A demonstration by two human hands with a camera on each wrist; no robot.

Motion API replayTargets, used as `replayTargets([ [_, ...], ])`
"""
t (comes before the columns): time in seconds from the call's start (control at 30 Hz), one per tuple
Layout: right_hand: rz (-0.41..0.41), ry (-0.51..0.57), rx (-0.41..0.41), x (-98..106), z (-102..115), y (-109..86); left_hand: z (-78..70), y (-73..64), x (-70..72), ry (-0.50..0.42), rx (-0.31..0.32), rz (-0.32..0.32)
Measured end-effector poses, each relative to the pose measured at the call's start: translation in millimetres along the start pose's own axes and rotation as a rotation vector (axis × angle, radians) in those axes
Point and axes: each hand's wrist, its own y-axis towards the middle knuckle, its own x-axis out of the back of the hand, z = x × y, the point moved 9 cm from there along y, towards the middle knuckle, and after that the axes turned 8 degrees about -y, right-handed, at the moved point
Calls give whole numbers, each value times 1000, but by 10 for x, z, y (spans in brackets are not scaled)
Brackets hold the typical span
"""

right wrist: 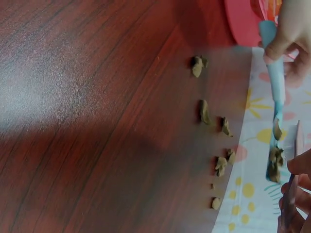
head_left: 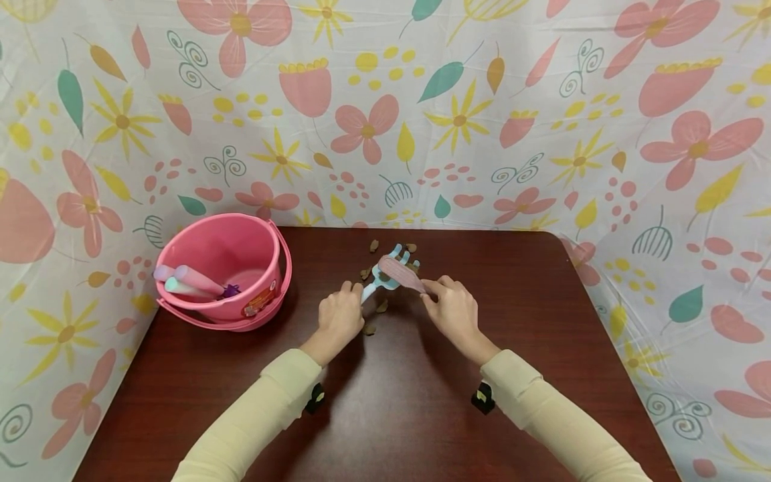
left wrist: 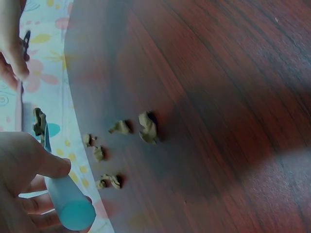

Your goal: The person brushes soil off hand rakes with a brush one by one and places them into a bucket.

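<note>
In the head view, my left hand grips a light-blue toy rake by its handle, tines pointing away. Brown crumpled clumps lie on the rake's head, as the right wrist view shows. My right hand pinches the handle end of a pink brush, whose flat back overlaps the rake's head in the head view. Pale bristles on the brush face the rake in the right wrist view. Several more brown clumps are scattered on the table below the two tools.
A pink bucket stands at the table's left, with pastel tool handles and a small purple item inside. A flowered cloth hangs behind the dark wooden table.
</note>
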Motion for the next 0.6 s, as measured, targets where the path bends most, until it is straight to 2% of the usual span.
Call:
replayTargets([
  [0.23, 19, 15, -19, 31, -21, 1, 107, -5, -3, 4, 33, 5],
  [0.6, 151, -1, -65, -67, 86, 40, 49, 4, 13, -6, 11, -15],
])
